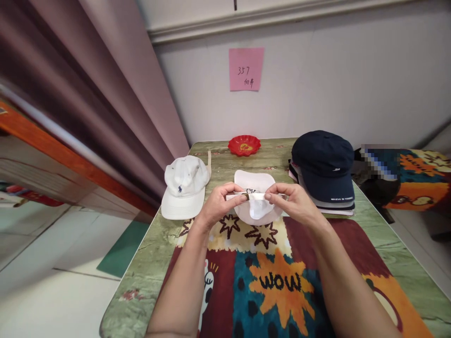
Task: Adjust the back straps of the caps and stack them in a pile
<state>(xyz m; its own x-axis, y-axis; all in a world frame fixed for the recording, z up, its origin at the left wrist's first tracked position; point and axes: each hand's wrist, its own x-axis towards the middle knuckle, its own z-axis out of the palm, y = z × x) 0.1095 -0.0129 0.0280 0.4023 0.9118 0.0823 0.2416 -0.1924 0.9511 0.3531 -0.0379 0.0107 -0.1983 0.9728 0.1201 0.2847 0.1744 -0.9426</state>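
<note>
A white baseball cap (254, 180) with dark "CK" lettering is held between my two hands, above the back edge of the patterned mat. My left hand (220, 204) pinches the left end of its back strap, where a small dark buckle shows. The right end of that strap is between the thumb and fingers of my right hand (294, 199). On the left of the table sits another white cap (185, 185) with a small dark horse-rider emblem. To the right, a navy cap (322, 155) tops a stack of caps.
A red scalloped dish (244, 146) stands near the wall. The colourful mat (253, 300) covers the front of the green table (141, 277). A pink note (245, 69) is stuck to the wall. A mauve curtain (116, 61) hangs at the left.
</note>
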